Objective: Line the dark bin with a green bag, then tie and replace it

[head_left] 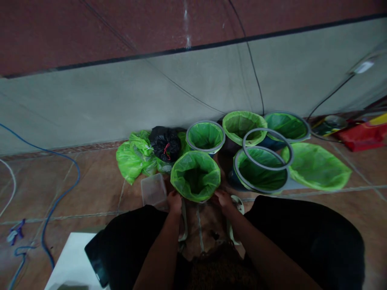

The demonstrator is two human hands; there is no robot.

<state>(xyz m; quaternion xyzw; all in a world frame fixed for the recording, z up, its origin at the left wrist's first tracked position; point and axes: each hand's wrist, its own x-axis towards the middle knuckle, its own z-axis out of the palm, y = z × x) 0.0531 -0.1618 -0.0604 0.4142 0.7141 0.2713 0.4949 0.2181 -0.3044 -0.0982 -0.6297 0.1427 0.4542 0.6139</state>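
A bin lined with a green trash bag (196, 161) stands on the floor between my knees, its bag folded outward over the rim. At the bag's lower left edge, my left hand (174, 201) is closed on it, with the fingertips partly hidden. My right hand (223, 199) grips the opposite side, its fingers also partly hidden by the bag. To the right, a loose grey ring (269, 167) lies across the top of another green-lined bin (261, 187).
More lined bins (206, 151) stand along the wall. Filled green bags (131, 159) and a black tied bag (165, 144) lie left of them, near a clear plastic container (153, 190). A blue hose (62, 195) crosses the floor; a red dustpan-like object (363, 135) is far right.
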